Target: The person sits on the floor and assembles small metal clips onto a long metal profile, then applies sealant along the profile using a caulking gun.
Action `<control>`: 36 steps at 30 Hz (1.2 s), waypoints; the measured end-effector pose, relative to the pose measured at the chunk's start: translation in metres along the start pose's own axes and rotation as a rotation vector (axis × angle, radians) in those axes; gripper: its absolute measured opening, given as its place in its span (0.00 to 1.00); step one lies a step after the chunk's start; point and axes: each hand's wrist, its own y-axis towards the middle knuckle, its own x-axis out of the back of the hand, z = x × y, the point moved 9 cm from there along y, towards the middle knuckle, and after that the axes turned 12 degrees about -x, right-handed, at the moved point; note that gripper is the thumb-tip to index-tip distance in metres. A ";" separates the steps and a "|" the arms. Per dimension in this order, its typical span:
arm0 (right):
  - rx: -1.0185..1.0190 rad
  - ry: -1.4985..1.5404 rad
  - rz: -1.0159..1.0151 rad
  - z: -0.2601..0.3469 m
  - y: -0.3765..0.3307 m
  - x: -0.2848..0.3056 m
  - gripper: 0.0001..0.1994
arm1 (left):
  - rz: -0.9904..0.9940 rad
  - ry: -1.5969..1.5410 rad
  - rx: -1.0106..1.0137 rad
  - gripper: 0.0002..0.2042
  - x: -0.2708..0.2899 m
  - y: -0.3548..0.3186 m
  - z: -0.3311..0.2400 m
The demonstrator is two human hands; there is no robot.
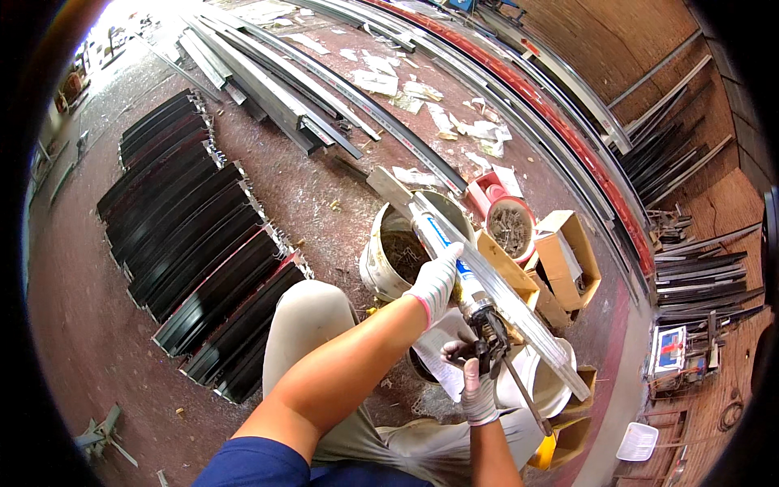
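A caulking gun (489, 323) with a white and blue sealant cartridge (436, 230) lies slantwise before me, its nozzle end toward the far left. My left hand (436, 284), in a white glove, is closed round the cartridge. At the black handle and trigger, my right hand (479, 394) grips the gun; its glove has dark fingertips, and some fingers are hidden. The gun's metal rod (523, 390) sticks out toward me. Right beside the cartridge runs a bundle of pale metal strips (523, 321), resting across the buckets. Under the nozzle end stands a dirty white bucket (376, 264).
Black curved profiles (191, 211) lie in rows at left. Long metal bars (268, 73) lie beyond. A red tub (511, 227) of small metal pieces, an open cardboard box (578, 252) and a white bucket (565, 357) stand at right. Paper scraps (377, 77) litter the floor.
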 end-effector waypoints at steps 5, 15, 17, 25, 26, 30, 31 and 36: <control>0.040 -0.115 -0.025 0.052 -0.009 -0.043 0.34 | -0.017 0.007 -0.007 0.28 0.011 0.001 -0.004; -0.028 -0.267 -0.184 0.050 -0.011 -0.016 0.34 | -0.015 -0.082 0.018 0.26 0.006 0.017 0.010; 0.055 -0.202 -0.136 0.057 -0.004 -0.025 0.33 | 0.029 -0.095 -0.013 0.26 0.005 0.023 0.009; 0.091 -0.371 -0.228 0.064 -0.007 -0.018 0.35 | -0.010 -0.189 -0.003 0.25 0.008 0.027 0.010; 0.094 -0.381 -0.245 0.064 -0.007 -0.015 0.33 | -0.012 -0.194 0.006 0.26 0.007 0.023 0.009; 0.119 -0.426 -0.251 0.069 -0.003 -0.018 0.27 | 0.019 -0.273 -0.007 0.26 0.009 0.027 0.006; 0.122 -0.424 -0.249 0.071 -0.003 -0.018 0.25 | 0.019 -0.260 -0.007 0.26 0.009 0.027 0.006; 0.180 -0.514 -0.281 0.083 0.000 -0.023 0.23 | 0.044 -0.249 -0.007 0.25 0.011 0.027 0.001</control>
